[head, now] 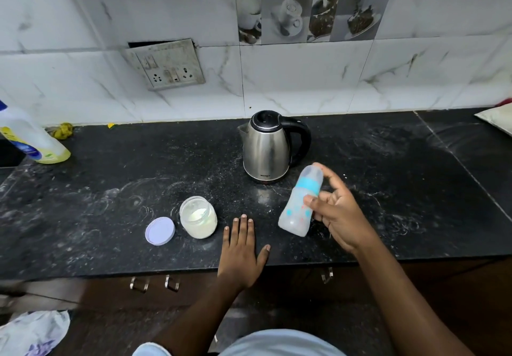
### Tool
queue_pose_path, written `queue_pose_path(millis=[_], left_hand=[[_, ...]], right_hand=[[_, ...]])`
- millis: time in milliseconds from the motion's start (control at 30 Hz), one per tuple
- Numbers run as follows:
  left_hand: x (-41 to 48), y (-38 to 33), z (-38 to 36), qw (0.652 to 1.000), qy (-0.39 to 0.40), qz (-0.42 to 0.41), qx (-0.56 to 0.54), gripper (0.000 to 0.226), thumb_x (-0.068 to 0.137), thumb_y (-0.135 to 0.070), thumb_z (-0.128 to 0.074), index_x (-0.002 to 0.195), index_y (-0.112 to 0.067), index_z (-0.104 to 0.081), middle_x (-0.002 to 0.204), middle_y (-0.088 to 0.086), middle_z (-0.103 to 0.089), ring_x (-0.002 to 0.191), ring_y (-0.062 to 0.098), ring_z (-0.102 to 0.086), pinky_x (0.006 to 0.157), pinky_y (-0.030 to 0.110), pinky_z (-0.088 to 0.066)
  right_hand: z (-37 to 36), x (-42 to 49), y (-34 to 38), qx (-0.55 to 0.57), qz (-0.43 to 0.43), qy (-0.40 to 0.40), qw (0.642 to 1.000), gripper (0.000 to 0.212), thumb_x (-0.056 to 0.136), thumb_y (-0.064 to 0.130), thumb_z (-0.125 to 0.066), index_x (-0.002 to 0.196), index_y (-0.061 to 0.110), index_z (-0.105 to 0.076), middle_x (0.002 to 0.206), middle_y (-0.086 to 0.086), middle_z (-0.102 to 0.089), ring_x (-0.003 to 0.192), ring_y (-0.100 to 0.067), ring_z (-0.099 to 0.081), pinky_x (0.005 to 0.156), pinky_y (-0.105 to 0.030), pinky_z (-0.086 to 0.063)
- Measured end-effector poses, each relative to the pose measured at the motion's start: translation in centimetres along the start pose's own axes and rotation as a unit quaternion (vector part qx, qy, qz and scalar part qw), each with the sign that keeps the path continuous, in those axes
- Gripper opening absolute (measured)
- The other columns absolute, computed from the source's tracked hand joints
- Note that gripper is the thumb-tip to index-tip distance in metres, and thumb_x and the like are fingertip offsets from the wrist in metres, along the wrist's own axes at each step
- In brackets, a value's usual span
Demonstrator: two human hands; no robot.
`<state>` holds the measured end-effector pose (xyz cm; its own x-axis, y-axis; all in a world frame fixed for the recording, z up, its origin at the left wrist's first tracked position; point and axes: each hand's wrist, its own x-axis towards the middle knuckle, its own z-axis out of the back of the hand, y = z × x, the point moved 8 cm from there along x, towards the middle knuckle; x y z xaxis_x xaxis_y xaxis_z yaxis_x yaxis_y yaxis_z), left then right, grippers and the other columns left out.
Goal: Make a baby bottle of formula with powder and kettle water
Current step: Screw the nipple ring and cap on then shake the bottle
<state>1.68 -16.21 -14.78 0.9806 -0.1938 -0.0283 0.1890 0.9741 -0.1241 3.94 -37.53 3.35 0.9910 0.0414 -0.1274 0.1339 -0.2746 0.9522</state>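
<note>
Head view: the right hand (336,217) holds the baby bottle (300,200) tilted, cap toward 1 o'clock — fingers curled on its right side, thumb on the body, index finger stretched along the cap. The left hand (242,250) lies flat on the black counter (110,195), fingers spread, holding nothing. At its 10 o'clock stands the open powder jar (198,220), its lilac lid (160,230) beside. The kettle (270,146) stands at 12 o'clock; its small logo is unreadable.

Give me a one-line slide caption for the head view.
Right hand holds a tilted, capped baby bottle before the kettle; left hand lies flat beside the open powder jar.
</note>
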Motion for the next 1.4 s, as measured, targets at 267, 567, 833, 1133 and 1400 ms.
queue_pose_path(millis=[267, 567, 833, 1133, 1400], left_hand=[[0.1, 0.0, 0.1, 1.000, -0.002, -0.001, 0.003, 0.086, 0.105, -0.065, -0.030, 0.163, -0.002, -0.031, 0.171, 0.020, -0.027, 0.159, 0.038, -0.026, 0.125, 0.053, -0.009], [0.1, 0.0, 0.0, 1.000, -0.001, 0.002, -0.004, 0.086, 0.105, -0.066, -0.029, 0.163, -0.003, -0.031, 0.172, 0.019, -0.026, 0.160, 0.037, -0.024, 0.125, 0.052, -0.007], [0.0, 0.0, 0.0, 1.000, 0.005, 0.002, -0.003, 0.087, 0.105, -0.067, -0.025, 0.165, -0.004, -0.024, 0.174, 0.017, -0.018, 0.163, 0.035, -0.014, 0.127, 0.051, -0.001], [-0.1, -0.1, 0.1, 1.000, 0.007, -0.002, -0.007, 0.088, 0.105, -0.068, -0.021, 0.166, -0.005, -0.020, 0.175, 0.017, -0.012, 0.163, 0.036, -0.009, 0.127, 0.051, 0.001], [-0.1, -0.1, 0.0, 1.000, 0.004, -0.001, 0.000, 0.087, 0.105, -0.067, -0.024, 0.165, -0.003, -0.026, 0.173, 0.018, -0.020, 0.162, 0.036, -0.018, 0.126, 0.052, -0.004]], right_hand=[[-0.4, 0.0, -0.7, 0.022, -0.011, -0.006, 1.000, 0.074, 0.088, 0.000, -0.071, 0.150, 0.031, -0.045, 0.123, -0.022, -0.073, 0.113, -0.031, -0.071, 0.097, -0.050, -0.059], [0.3, 0.0, -0.8, 0.067, 0.010, -0.057, 0.996, 0.072, 0.086, 0.004, -0.071, 0.149, 0.030, -0.046, 0.117, -0.010, -0.077, 0.110, -0.023, -0.073, 0.092, -0.044, -0.062], [0.9, 0.2, 0.1, 0.065, 0.025, -0.064, 0.996, 0.066, 0.092, -0.002, -0.067, 0.148, 0.027, -0.046, 0.121, -0.013, -0.072, 0.109, -0.023, -0.072, 0.091, -0.045, -0.062], [-0.1, 0.1, -0.4, 0.026, 0.000, -0.027, 0.999, 0.070, 0.088, -0.001, -0.070, 0.147, 0.030, -0.047, 0.120, -0.019, -0.073, 0.107, -0.026, -0.072, 0.089, -0.046, -0.062], [-0.7, -0.1, -0.4, 0.014, -0.005, 0.006, 1.000, 0.073, 0.083, 0.006, -0.073, 0.146, 0.032, -0.048, 0.119, -0.023, -0.073, 0.106, -0.028, -0.072, 0.091, -0.047, -0.062]])
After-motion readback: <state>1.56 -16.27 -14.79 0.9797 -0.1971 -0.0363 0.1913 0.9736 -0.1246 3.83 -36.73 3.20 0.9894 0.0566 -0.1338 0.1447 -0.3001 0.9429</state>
